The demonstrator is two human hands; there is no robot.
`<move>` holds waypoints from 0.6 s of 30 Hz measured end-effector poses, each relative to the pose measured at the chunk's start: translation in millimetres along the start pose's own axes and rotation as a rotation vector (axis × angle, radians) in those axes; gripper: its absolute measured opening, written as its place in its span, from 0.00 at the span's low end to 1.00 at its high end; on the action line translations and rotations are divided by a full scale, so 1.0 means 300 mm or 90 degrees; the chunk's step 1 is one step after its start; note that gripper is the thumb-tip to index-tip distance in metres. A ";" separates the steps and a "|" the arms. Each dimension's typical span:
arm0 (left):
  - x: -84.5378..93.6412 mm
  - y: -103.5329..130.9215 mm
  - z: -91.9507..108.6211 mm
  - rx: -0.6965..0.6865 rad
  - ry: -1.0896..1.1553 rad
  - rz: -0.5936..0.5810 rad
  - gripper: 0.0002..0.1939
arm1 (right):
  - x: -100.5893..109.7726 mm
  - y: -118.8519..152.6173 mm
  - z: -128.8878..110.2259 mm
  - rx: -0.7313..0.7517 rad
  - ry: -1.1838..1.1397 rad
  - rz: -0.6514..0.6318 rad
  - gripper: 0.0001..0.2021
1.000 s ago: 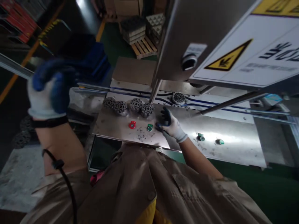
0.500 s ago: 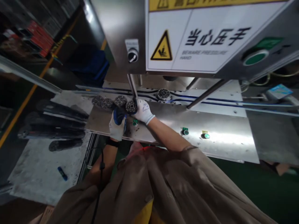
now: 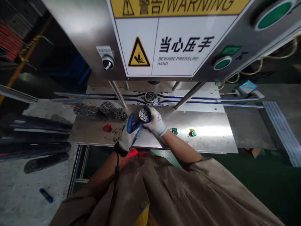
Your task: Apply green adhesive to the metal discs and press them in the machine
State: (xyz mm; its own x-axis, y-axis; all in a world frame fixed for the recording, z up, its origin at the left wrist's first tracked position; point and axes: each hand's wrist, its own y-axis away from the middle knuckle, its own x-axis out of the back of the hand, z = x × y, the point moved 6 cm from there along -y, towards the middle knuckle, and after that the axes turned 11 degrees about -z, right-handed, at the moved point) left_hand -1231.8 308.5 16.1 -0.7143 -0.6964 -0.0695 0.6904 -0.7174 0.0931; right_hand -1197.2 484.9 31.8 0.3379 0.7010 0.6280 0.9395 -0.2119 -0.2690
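Grey, metallic-looking and round, the slotted part (image 3: 144, 115) is up in the right hand (image 3: 155, 121), on the person's side of the seated disc (image 3: 150, 96) and slightly to its left, its star-patterned face turned toward the head camera. The right hand's gloved fingers are wrapped round the part's edge, pressed in on the rim rather than laid over the pattern. The left hand (image 3: 128, 135) is to the left of the seated disc and nearer the body, its dark-blue fingers crooked and a little apart with nothing visible between them; whether their tips touch the part I cannot tell. Judging by looks, the part should be stiff and fairly dense for its size, with no give when squeezed, though its true weight cannot be read here. The round side looks the best place to take hold, thumb against fingers across the width, and a second hand opposite would steady it. A bare rim like that could slide if oily, but the coated glove fingers ought to bite well. The raised ribs on the face look the likelier place to chip or catch a glove, so they are better left untouched. Left of the seated disc, four similar parts (image 3: 119, 113) are on the steel worktop (image 3: 207, 125), close together, so fingers would have less room between them.
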 end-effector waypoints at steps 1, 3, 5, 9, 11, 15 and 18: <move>0.041 0.031 0.000 -0.006 -0.094 0.015 0.39 | 0.030 -0.051 0.051 -0.019 0.027 0.019 0.40; 0.133 0.100 0.004 -0.042 -0.330 0.050 0.30 | 0.089 -0.158 0.155 -0.078 0.078 0.061 0.40; 0.201 0.154 0.006 -0.122 -0.547 0.067 0.23 | 0.120 -0.252 0.236 -0.116 0.111 0.057 0.41; 0.243 0.175 -0.013 -0.293 -0.720 0.036 0.19 | 0.115 -0.331 0.290 -0.088 0.125 -0.005 0.43; 0.239 0.161 -0.022 -0.321 -0.722 0.006 0.19 | 0.116 -0.323 0.295 -0.088 0.114 0.002 0.42; 0.225 0.144 -0.028 -0.284 -0.707 -0.039 0.21 | 0.131 -0.312 0.309 -0.116 0.129 0.017 0.43; 0.211 0.145 -0.030 -0.259 -0.708 -0.099 0.22 | 0.127 -0.333 0.330 -0.129 0.136 -0.027 0.43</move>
State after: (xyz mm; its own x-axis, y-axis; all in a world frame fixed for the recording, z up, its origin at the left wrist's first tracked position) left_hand -1246.0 233.0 6.9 -0.3621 -0.3473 0.8651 0.4308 -0.8853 -0.1751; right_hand -1283.7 600.1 10.3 0.2826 0.5569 0.7811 0.9376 -0.3322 -0.1024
